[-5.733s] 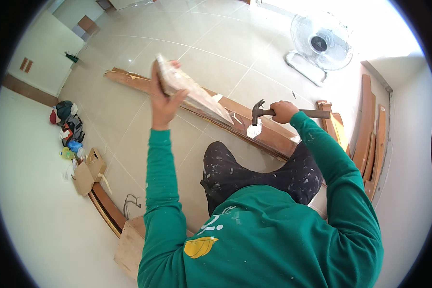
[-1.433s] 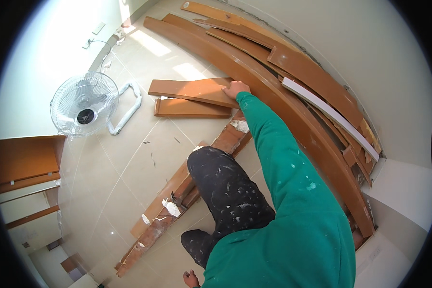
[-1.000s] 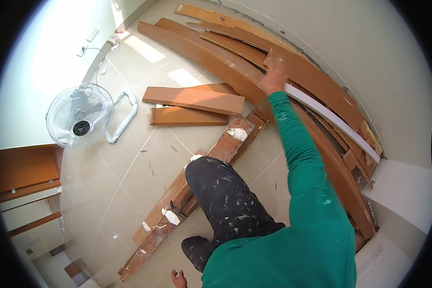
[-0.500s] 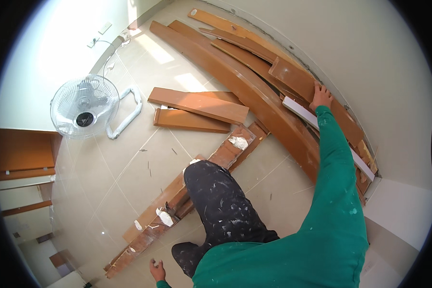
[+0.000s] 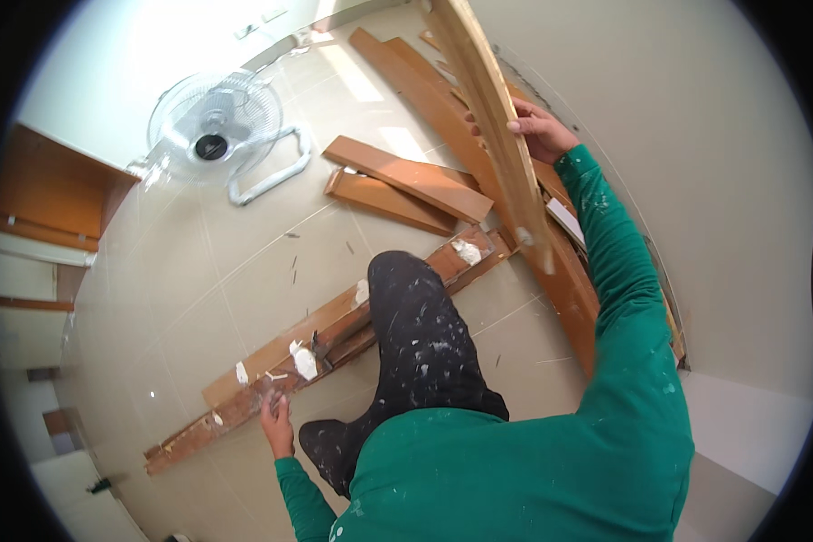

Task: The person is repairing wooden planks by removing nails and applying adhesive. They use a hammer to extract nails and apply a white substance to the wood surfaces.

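Observation:
My right hand (image 5: 540, 129) is wrapped around a long wooden board (image 5: 489, 99), its pale, unfinished face towards me. Tilted upright, the board stands above a pile of brown planks (image 5: 569, 280) along the wall, and its upper end runs out of the picture. Lower left, my left hand (image 5: 278, 425) holds nothing, its fingers stretched beside the worn planks (image 5: 271, 370) on the floor. White plaster-like lumps (image 5: 303, 359) cling to those planks. My bent knee in dark trousers (image 5: 415, 307) covers part of them.
A clear-bladed fan (image 5: 212, 135) with a white tubular stand (image 5: 275, 172) lies on the tiles at the back left. Several shorter brown boards (image 5: 411, 181) are stacked between it and the pile. Small dark slivers (image 5: 293, 269) dot the floor.
My right hand, earlier resting on the pile, has lifted a board up and away from the wall. My left hand has moved up closer to the floor planks.

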A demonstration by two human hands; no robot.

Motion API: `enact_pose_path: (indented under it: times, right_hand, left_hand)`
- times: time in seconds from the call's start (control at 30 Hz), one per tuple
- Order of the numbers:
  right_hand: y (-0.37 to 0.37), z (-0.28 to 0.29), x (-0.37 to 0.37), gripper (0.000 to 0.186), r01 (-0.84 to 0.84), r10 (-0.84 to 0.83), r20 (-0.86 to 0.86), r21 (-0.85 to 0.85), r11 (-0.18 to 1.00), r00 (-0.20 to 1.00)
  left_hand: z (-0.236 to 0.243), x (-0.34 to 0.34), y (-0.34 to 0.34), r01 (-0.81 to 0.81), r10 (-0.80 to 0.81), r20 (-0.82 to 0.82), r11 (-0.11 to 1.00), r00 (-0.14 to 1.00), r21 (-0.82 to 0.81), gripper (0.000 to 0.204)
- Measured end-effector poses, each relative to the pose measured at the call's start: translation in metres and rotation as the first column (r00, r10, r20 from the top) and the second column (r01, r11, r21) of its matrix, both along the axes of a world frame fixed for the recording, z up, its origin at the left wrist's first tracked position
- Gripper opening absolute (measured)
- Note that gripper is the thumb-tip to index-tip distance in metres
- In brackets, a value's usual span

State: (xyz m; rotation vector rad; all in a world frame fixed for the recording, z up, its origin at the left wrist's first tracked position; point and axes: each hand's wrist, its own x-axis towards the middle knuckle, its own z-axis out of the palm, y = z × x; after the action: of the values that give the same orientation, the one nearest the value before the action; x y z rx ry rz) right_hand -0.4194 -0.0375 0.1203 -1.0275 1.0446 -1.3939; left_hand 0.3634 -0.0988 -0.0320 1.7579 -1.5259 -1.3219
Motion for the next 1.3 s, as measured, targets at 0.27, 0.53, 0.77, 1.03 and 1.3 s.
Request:
enact_pose_path:
  times: [0.27,0.53,0.77,1.03,1.3]
  right_hand:
    - [-0.075,0.023,0.121,0.086,0.015,0.075,0.347,-0.250,0.968,0.935]
    - [-0.126,-0.028,0.280,0.085,0.071,0.231,0.812,-0.316,0.946,0.535]
    - [-0.135,-0.101,0.437,0.078,-0.089,0.134,0.950,-0.113,0.990,0.284]
    - [-0.089,-0.138,0.587,0.064,-0.644,0.322,0.881,-0.026,0.765,0.347]
    - [-0.086,-0.240,0.602,0.047,-0.654,0.657,-0.744,0.437,0.618,0.123]
  left_hand:
    - [0.019,-0.050,0.025,0.030,-0.038,-0.286,0.999,0.957,-0.033,0.052]
    - [0.070,-0.109,0.027,0.392,-0.381,-0.572,0.913,0.726,-0.111,0.081]
    - [0.083,-0.052,0.072,-0.205,-0.149,-0.663,0.881,0.734,-0.426,0.123]
    - [0.164,0.034,0.110,-0.715,0.090,-0.794,0.503,0.601,-0.485,0.086]
    - [0.224,0.133,0.167,-0.608,0.176,-0.596,0.412,0.784,-0.679,0.090]
